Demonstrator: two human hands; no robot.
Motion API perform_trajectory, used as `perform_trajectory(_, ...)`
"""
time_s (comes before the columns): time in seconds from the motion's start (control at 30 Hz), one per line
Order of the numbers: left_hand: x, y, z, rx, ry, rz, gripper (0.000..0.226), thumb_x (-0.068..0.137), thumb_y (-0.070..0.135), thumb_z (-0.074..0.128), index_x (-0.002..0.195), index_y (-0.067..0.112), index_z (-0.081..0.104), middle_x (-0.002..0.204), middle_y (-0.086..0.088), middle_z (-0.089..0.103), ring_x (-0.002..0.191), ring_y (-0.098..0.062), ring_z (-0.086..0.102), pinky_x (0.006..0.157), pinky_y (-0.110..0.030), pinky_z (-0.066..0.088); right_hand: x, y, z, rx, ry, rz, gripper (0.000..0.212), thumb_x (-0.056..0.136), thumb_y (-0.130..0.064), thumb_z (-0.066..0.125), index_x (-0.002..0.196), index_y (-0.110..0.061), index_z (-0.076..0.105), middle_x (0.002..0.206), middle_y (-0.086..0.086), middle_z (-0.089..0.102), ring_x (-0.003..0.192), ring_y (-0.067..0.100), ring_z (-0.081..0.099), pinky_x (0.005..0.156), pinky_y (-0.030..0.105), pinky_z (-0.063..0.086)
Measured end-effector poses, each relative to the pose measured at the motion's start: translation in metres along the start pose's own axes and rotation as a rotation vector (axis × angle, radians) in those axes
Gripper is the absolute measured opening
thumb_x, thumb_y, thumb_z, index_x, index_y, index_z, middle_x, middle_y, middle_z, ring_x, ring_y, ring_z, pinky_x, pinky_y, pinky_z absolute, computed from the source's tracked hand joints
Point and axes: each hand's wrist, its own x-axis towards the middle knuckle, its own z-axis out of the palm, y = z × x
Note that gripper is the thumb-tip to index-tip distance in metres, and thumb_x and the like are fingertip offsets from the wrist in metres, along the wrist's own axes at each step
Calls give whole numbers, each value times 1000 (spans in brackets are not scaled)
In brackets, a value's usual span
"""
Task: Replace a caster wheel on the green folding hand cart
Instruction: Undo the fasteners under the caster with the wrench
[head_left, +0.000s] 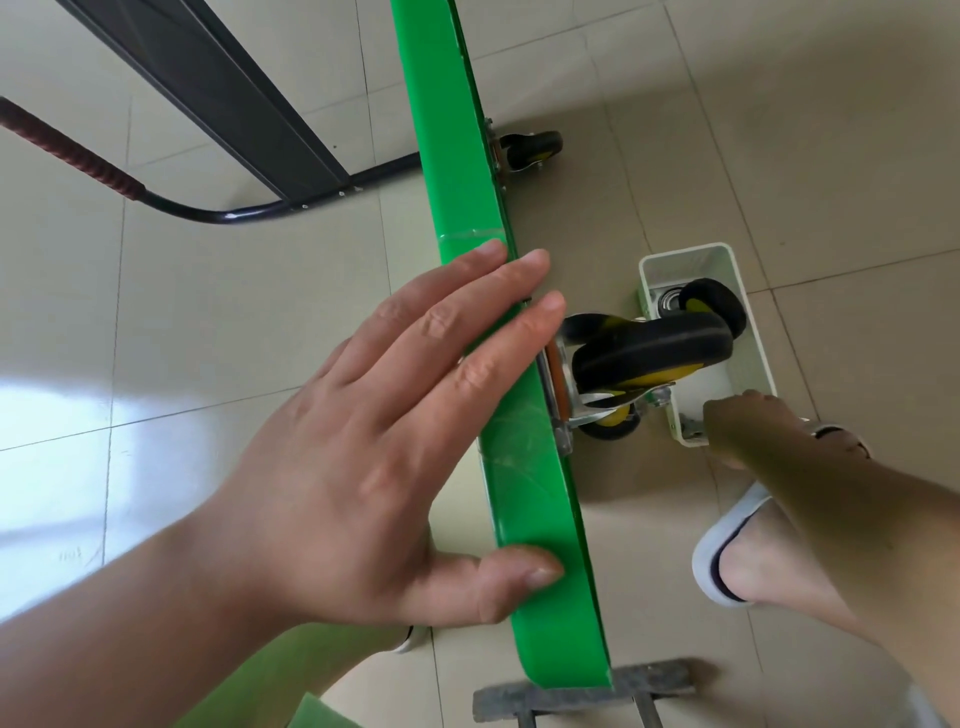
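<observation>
Tiled floor (208, 322) fills the frame, beige, with glare at the left edge. Green cart deck (524, 483) stands on its edge, running from top centre down to the lower right of centre. Its underside faces the right of the frame.

Left hand (374, 441) comes in from the lower left and lies flat on the deck's upturned edge. Its fingers (498, 291) are straight and close together, with the tips reaching over the edge. The thumb (514, 569) is spread apart and presses the green edge lower down.

Black folded handle frame (218, 98) lies at the upper left, with a dark red grip (67, 150) on its tube.

Right hand (737, 421) comes in from the lower right and reaches into the near end of a white box (758, 358) on the floor, right of centre. Its fingers are hidden inside, so cannot tell their state.

Foot in a white slipper (727, 561) at lower right.

Near caster wheel (654, 353), black with yellow hub, is mounted on the deck underside at centre, just beside the left fingertips. A loose caster (714, 304) sits in the far end of the box. Far caster wheel (535, 148) is mounted on the deck at upper centre.
</observation>
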Motion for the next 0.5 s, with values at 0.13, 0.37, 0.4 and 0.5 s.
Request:
perform_trajectory(0.13,0,-3,0,-8,-23,15,92,99,71,34,152,-4,41,162,-21,38,158,-34,31,129,-47,27,-3,-1,-8,-22,6,-5,36,93,-15,64,128,-17,54,102,3,56,99,21,54,94,36,50)
perform_trajectory(0.37,-2,-2,3,-33,-4,14,93,100,68,43,153,-8,40,165,-24,34,159,-35,27,129,-50,28,-24,9,-50,84,-78,155,41,99,-28,62,136,-10,56,128,10,61,118,29,60,104,38,47)
perform_trajectory(0.4,-3,-1,2,-36,-6,10,91,100,68,45,152,-7,43,166,-23,33,159,-35,27,129,-50,29,-28,12,-56,96,-87,160,46,100,-34,61,138,-10,55,134,10,59,123,29,58,108,40,46)
perform_trajectory(0.5,-5,0,1,-42,6,4,85,100,68,47,141,-6,51,167,-22,33,160,-33,27,127,-50,34,-41,15,-75,200,-79,141,45,103,-35,57,138,-7,57,136,9,59,125,27,58,107,34,44)
